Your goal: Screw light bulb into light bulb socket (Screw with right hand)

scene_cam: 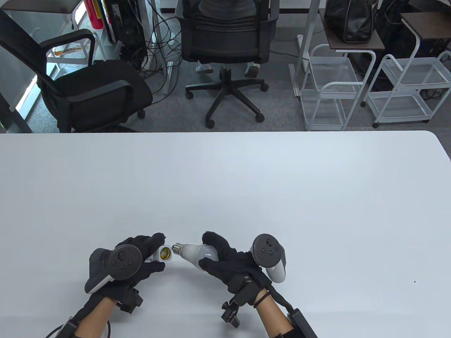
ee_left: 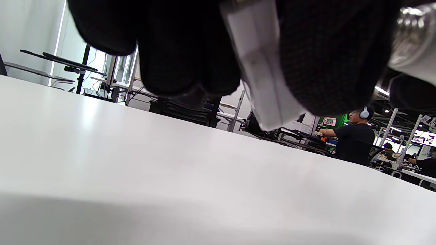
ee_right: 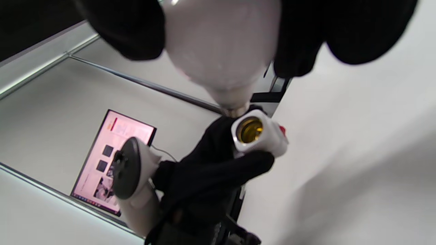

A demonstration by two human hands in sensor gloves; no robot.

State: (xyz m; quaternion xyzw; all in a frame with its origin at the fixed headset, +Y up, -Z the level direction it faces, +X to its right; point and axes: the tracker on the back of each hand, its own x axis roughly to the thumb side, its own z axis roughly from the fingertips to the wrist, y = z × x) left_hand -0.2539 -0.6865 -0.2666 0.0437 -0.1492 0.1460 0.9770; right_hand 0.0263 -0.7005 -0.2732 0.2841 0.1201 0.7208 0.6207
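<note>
From above, the left hand (scene_cam: 141, 255) held the white socket (scene_cam: 163, 252) and the right hand (scene_cam: 229, 262) gripped the bulb (scene_cam: 197, 251), its threaded base (scene_cam: 177, 248) just beside the brass mouth above the table (scene_cam: 246, 183); the left wrist view showed fingers (ee_left: 190, 51) around the socket's body, and the right wrist view showed base and mouth apart.

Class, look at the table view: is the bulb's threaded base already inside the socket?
No: the bulb base sits just outside the socket opening, a small gap between.

Overhead view: we look down on table (scene_cam: 246, 183), far. Wrist views: we sit close under fingers, low over tabletop. All three share socket (ee_right: 259, 136) and bulb (ee_right: 221, 44).
</note>
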